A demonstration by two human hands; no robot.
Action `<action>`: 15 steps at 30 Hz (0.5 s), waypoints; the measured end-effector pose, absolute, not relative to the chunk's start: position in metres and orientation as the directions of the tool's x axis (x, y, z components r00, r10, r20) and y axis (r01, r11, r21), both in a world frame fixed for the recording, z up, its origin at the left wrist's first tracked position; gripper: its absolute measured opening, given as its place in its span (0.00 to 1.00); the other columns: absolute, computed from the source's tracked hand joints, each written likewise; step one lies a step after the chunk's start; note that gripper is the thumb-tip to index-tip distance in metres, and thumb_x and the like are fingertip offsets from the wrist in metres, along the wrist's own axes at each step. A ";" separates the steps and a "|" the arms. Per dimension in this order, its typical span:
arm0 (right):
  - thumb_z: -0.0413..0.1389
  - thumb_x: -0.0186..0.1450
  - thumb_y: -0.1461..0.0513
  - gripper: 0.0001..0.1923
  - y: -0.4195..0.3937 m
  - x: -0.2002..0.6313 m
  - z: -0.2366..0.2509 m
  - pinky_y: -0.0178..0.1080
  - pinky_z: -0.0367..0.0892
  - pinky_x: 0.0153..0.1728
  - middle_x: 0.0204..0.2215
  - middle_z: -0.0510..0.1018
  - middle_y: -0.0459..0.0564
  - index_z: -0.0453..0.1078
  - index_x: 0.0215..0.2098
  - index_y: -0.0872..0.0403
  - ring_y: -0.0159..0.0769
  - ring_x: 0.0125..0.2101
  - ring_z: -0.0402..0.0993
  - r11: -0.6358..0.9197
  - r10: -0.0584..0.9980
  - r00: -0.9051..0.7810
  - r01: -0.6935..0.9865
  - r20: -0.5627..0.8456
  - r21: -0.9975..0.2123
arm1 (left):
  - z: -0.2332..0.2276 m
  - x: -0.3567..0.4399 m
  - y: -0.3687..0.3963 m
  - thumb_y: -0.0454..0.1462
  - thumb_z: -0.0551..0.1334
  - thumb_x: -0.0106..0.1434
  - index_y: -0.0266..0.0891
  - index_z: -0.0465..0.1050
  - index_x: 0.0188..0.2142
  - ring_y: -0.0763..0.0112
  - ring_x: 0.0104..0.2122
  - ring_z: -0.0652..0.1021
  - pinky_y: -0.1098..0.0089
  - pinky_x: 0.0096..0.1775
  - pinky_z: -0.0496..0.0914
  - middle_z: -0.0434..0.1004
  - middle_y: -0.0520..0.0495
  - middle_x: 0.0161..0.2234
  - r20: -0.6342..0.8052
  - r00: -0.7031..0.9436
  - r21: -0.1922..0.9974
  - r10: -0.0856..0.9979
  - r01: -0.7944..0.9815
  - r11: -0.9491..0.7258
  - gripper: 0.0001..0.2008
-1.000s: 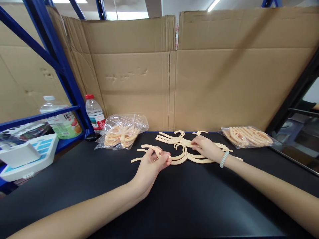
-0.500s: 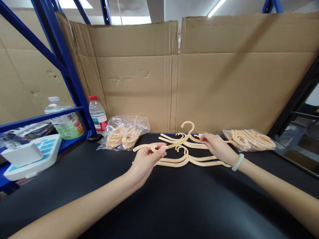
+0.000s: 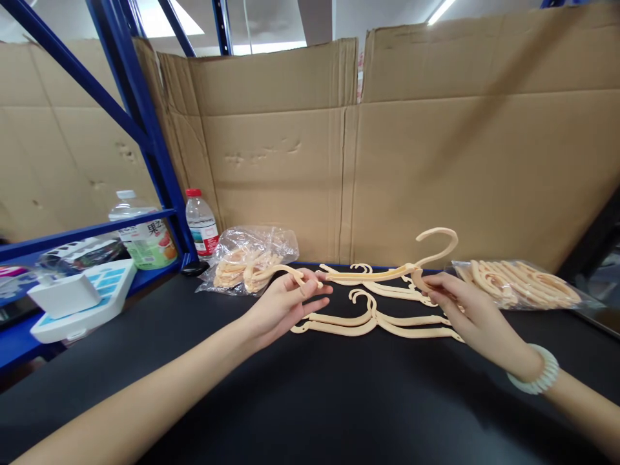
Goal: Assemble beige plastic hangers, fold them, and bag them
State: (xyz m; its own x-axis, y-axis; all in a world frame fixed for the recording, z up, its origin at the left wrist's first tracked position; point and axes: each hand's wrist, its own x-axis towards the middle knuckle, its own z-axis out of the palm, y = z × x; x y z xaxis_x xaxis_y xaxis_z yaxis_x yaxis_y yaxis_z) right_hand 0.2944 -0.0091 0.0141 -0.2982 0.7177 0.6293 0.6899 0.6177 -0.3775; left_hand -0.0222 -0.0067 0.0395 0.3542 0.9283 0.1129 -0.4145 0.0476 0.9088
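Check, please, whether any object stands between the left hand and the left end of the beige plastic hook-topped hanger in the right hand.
Nothing visible does: the left hand, holding a curved beige plastic piece, is close beside the left end of the hanger; contact is unclear.

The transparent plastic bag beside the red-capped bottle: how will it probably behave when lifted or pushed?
The bag will probably sag, since its plastic looks thin and crumpled. The beige hanger pieces inside, loosely piled, may shift. Rolling seems unlikely: it lies low.
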 end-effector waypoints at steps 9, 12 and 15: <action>0.45 0.69 0.61 0.10 -0.012 0.292 0.012 0.44 0.69 0.38 0.39 0.75 0.54 0.65 0.45 0.50 0.43 0.39 0.73 0.675 0.626 -0.327 0.682 0.708 -0.282 | 0.040 -0.021 -0.009 0.36 0.69 0.57 0.35 0.73 0.29 0.70 0.38 0.79 0.73 0.41 0.74 0.76 0.47 0.40 0.115 0.446 0.899 0.887 -0.426 0.097 0.07; 0.46 0.69 0.63 0.10 -0.013 0.290 0.013 0.43 0.70 0.39 0.40 0.75 0.53 0.65 0.46 0.51 0.41 0.41 0.73 0.694 0.584 -0.343 0.681 0.736 -0.233 | 0.040 -0.020 -0.010 0.36 0.71 0.54 0.35 0.72 0.28 0.70 0.36 0.80 0.73 0.40 0.75 0.76 0.47 0.38 0.083 0.423 0.894 0.902 -0.432 0.121 0.09; 0.47 0.69 0.65 0.10 -0.014 0.289 0.015 0.41 0.70 0.41 0.41 0.75 0.52 0.65 0.47 0.50 0.40 0.42 0.73 0.707 0.543 -0.357 0.683 0.760 -0.184 | 0.040 -0.019 -0.010 0.35 0.71 0.53 0.34 0.71 0.27 0.70 0.34 0.80 0.73 0.40 0.76 0.77 0.47 0.37 0.068 0.399 0.881 0.914 -0.454 0.133 0.10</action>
